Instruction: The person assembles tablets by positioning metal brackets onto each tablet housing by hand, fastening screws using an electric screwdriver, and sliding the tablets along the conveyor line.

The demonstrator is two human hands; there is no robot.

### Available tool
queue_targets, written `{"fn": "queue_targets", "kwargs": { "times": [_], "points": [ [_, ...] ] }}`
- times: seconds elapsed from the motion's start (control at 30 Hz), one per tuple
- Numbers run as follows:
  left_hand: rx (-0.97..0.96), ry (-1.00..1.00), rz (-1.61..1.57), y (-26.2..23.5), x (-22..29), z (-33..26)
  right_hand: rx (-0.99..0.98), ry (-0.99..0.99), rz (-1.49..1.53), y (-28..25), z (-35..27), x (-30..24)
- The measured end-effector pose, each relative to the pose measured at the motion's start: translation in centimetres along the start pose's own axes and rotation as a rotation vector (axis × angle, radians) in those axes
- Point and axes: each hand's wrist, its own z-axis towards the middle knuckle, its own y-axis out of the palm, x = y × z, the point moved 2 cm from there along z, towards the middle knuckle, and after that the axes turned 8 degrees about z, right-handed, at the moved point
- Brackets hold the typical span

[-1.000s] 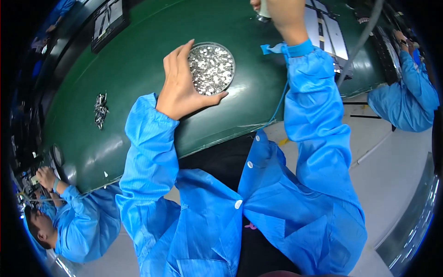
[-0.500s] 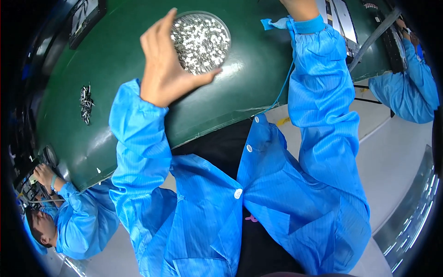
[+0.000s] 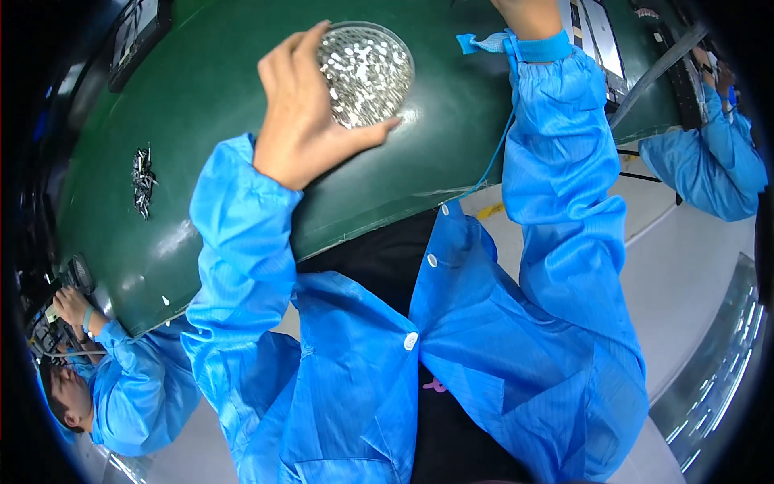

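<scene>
My left hand (image 3: 302, 113) is curled around the left and near side of a round clear dish (image 3: 409, 63), fingers along the far-left rim and thumb at the near-right edge. The dish is filled with many small shiny metal parts (image 3: 367, 77). At the top edge, only the wrist and back part of my right hand (image 3: 528, 16) show; its fingers are cut off by the frame, so what it touches is hidden. A blue strap circles that wrist, with a thin blue cord running down from it.
A small heap of dark and silver metal pieces (image 3: 143, 181) lies on the green table (image 3: 234, 105) to the left. Flat framed devices stand at the far left (image 3: 141, 36) and far right (image 3: 597, 40). A grey bar (image 3: 657, 73) slants at the right. Co-workers sit on both sides.
My left hand and the dish have shifted slightly to the right across the table. My right arm stays almost where it was.
</scene>
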Motion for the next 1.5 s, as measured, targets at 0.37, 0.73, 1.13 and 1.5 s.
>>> {"fn": "queue_targets", "kwargs": {
  "times": [0.37,0.73,1.13,1.5],
  "points": [
    [-0.072,0.029,-0.081,0.3,0.5,-0.2,0.008,-0.027,0.025,-0.1,0.2,0.8],
    [-0.043,-0.004,-0.046,1.0,-0.3,-1.3,-0.005,-0.022,-0.005,-0.1,-1.0,1.0],
    [-0.002,-0.005,-0.038,0.1,-2.1,-0.4,-0.005,-0.005,0.005,0.9,-0.8,0.3],
    [-0.079,-0.076,-0.06,-0.5,-1.1,-1.2,0.035,0.075,0.012,0.9,-1.8,0.6]
  ]
}}
